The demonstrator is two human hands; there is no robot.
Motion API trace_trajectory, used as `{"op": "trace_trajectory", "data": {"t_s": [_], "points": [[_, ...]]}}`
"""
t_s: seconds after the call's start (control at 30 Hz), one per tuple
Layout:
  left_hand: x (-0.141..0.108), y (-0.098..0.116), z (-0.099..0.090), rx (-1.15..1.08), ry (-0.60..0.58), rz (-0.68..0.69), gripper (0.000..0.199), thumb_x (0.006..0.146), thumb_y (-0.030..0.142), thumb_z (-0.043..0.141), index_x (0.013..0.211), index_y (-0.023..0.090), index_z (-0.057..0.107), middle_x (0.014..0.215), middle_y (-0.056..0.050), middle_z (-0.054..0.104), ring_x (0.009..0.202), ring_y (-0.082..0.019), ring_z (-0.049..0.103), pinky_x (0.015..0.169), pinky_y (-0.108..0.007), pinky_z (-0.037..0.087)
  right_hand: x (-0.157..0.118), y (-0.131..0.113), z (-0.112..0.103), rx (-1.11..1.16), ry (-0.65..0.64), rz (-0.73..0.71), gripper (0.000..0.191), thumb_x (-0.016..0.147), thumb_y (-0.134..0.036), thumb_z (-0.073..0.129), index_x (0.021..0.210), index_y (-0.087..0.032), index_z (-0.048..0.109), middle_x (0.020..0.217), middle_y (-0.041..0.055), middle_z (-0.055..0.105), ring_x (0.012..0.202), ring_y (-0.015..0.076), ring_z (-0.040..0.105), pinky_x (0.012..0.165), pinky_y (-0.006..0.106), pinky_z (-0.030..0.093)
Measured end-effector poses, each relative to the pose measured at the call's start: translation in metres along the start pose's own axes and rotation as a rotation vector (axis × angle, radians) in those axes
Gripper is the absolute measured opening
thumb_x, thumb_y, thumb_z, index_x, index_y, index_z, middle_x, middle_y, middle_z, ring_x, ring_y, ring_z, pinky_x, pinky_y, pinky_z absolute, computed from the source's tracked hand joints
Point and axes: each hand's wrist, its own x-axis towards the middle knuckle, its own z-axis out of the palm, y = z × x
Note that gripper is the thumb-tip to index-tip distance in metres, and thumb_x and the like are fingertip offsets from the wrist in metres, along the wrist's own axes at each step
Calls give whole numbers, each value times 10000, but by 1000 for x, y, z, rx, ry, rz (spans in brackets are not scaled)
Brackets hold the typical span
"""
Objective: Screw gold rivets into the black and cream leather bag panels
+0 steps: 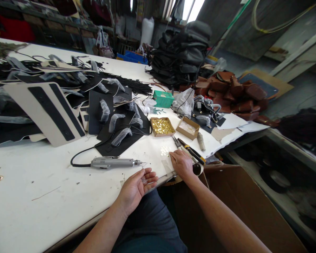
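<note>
Palm up at the table's front edge, my left hand [137, 188] is cupped around small clear pieces [144, 180]. My right hand [182, 163] lies palm down on the table, fingertips beside several small clear washers [165, 151]; whether it pinches anything is hidden. A grey electric screwdriver [112, 162] lies left of the hands, its tip toward them. Beyond the washers sit a small box of gold-coloured parts [162, 127] and a box of whitish pieces [188, 128]. Pliers with yellow and black handles [192, 151] and scissors lie against my right hand.
Black panels with plastic-wrapped handles [118, 133] cover the table's left and middle. A green box [163, 99] stands farther back, before stacked black bags [184, 52] and brown leather pieces [229, 89]. An open cardboard box [234, 196] is below the right edge.
</note>
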Motion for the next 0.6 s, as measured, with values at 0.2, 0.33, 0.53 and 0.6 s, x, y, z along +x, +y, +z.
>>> {"op": "trace_trajectory", "data": {"t_s": [0.2,0.33,0.53,0.6], "points": [[0,0,0,2,-6,7,233,1035,239,560,1097,78,716,1053,-172,774,951,-261,787,841,-367,652,-4,-5,-5,38,-20,4,278,1042,-250,517,1027,-245,795,1057,88,736,995,230,625,906,338,442],[0,-1,-1,5,-5,7,235,1038,237,554,1100,73,710,1052,-170,773,958,-262,786,842,-365,653,-3,-1,-4,102,-10,30,278,1034,-249,526,995,-231,800,1030,85,744,969,223,651,891,331,470],[-2,1,3,-10,15,-2,254,1057,254,525,1093,76,702,1082,-176,773,993,-266,788,843,-351,652,0,3,-8,214,87,117,321,990,-215,515,1215,-181,741,1078,113,742,951,239,682,880,359,531],[-3,2,4,-20,18,-7,274,1064,269,513,1098,71,700,1114,-187,770,1026,-275,784,848,-347,649,-2,-1,-15,256,142,147,353,998,-214,481,1260,-171,713,1126,132,727,958,240,685,885,368,546]]}}
